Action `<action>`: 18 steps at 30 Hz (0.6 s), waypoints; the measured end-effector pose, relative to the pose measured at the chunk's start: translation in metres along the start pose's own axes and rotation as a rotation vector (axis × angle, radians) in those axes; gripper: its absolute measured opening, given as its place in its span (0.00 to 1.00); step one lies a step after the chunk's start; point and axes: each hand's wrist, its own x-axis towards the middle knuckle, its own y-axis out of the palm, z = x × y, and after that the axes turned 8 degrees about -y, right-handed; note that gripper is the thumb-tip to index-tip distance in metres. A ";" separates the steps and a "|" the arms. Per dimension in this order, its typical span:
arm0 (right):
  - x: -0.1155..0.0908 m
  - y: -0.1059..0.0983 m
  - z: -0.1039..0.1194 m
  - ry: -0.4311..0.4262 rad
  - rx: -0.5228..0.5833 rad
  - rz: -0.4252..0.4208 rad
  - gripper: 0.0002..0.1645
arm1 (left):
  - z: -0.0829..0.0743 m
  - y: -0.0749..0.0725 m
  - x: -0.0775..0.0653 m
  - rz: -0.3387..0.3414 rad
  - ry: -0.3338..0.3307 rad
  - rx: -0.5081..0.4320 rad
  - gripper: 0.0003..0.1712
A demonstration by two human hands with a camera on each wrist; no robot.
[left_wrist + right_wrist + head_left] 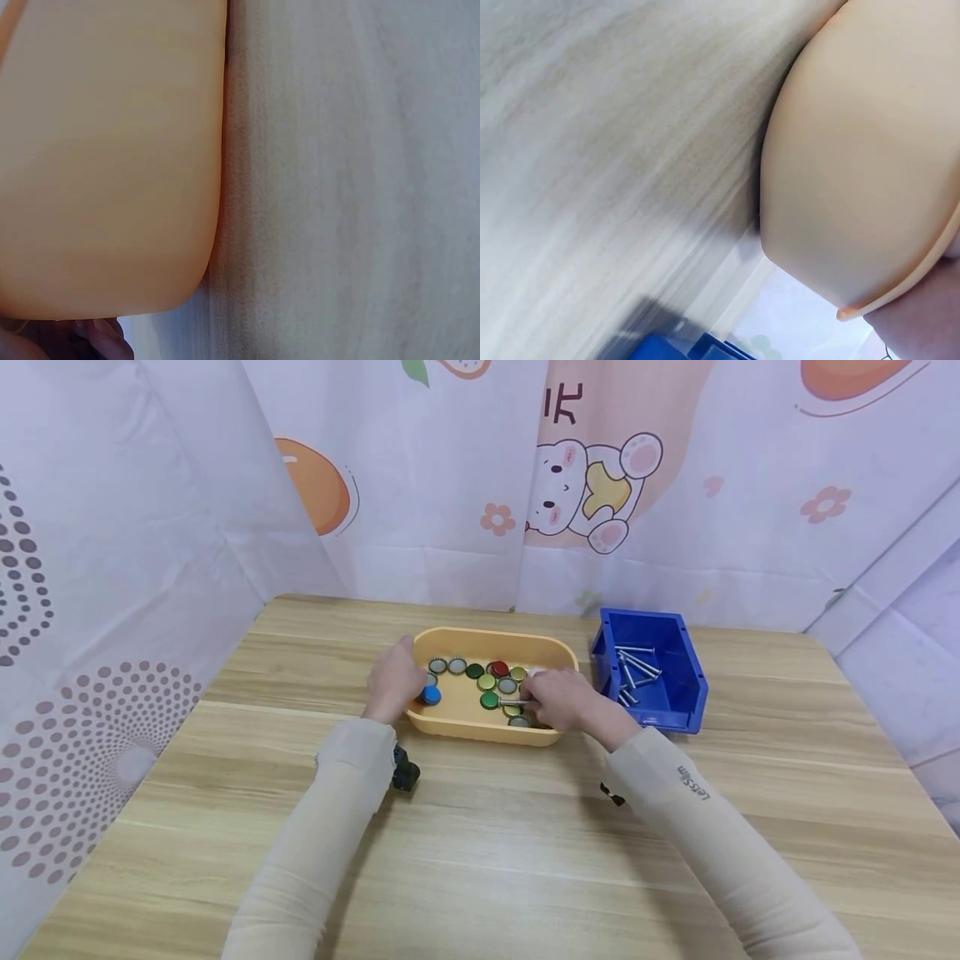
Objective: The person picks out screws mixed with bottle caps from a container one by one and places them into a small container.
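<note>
A yellow-orange oval tray (465, 727) holds several bottle caps in green, gold, red, blue and silver. My left hand (395, 680) grips the tray's left end, close to a blue bottle cap (430, 695). In the left wrist view, curled fingers (109, 339) show at the tray's end. My right hand (561, 697) reaches into the tray's right part and pinches a long metal screw (513, 702). The screw points left, its end beside a green bottle cap (489, 700). Some caps are hidden under this hand. In the right wrist view, the tray's outer wall (855, 165) covers the fingers.
Right of the tray stands a blue plastic bin (678, 693) with several long metal screws (637, 664) lying in it. Everything rests on a wood-grain table (480, 860). A printed curtain (427, 502) hangs behind the table's far edge.
</note>
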 end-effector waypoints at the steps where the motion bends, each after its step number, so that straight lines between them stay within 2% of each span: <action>1: 0.000 0.000 0.000 0.003 0.014 -0.001 0.04 | 0.000 0.000 0.000 0.001 0.000 0.001 0.31; 4: 0.002 -0.001 0.000 0.010 0.077 -0.015 0.04 | 0.000 -0.001 0.000 0.006 -0.004 0.001 0.31; 10: 0.001 -0.003 0.003 -0.001 0.178 -0.097 0.04 | 0.000 -0.001 0.000 0.007 -0.012 -0.001 0.31; 14: 0.001 -0.003 0.005 0.008 0.191 -0.162 0.04 | -0.001 0.000 0.001 0.002 -0.015 0.005 0.31; 18: 0.002 -0.002 0.008 0.016 0.156 -0.227 0.04 | -0.001 0.000 0.001 0.002 -0.018 0.015 0.31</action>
